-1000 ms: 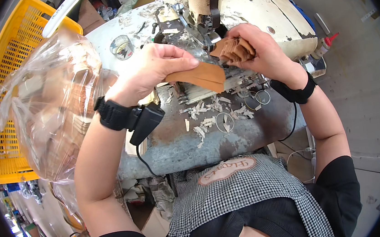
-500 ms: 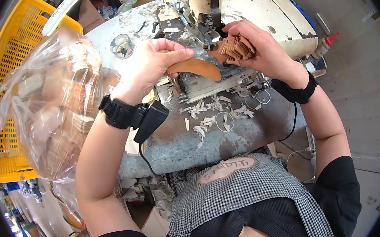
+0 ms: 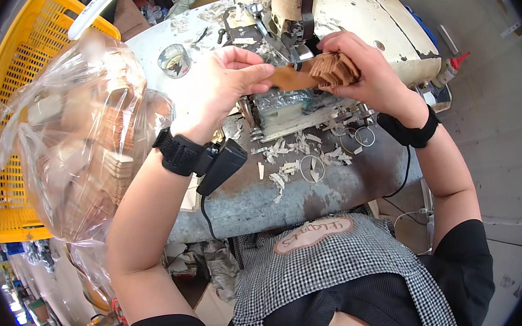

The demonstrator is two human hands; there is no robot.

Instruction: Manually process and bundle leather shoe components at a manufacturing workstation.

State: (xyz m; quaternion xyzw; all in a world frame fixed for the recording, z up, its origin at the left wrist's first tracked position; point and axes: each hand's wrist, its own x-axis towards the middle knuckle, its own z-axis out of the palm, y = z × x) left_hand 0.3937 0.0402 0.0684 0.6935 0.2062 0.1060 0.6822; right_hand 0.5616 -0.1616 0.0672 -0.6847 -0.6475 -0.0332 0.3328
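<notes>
A tan, strip-like leather piece (image 3: 291, 79) is pinched at its left end by my left hand (image 3: 222, 85), thumb against fingers. Its right end reaches the stack of brown leather pieces (image 3: 335, 70), and whether it lies on or under the stack I cannot make out. My right hand (image 3: 373, 70) is wrapped round that stack, whose edges fan out toward the left. Both hands are raised over the work plate of a cream-coloured machine (image 3: 295, 10), just in front of its lowered head.
Pale scraps (image 3: 287, 172) and metal rings (image 3: 312, 169) litter the worn table (image 3: 259, 207). A glass (image 3: 174, 61) stands left of the machine. Further left, a clear plastic bag (image 3: 54, 170) of stacked pieces leans in a yellow basket (image 3: 4, 233). A red-tipped bottle (image 3: 450, 70) is at the right.
The tan leather piece has moved right with my left hand and swung up level, so its free end now meets the stack. My right hand keeps its hold.
</notes>
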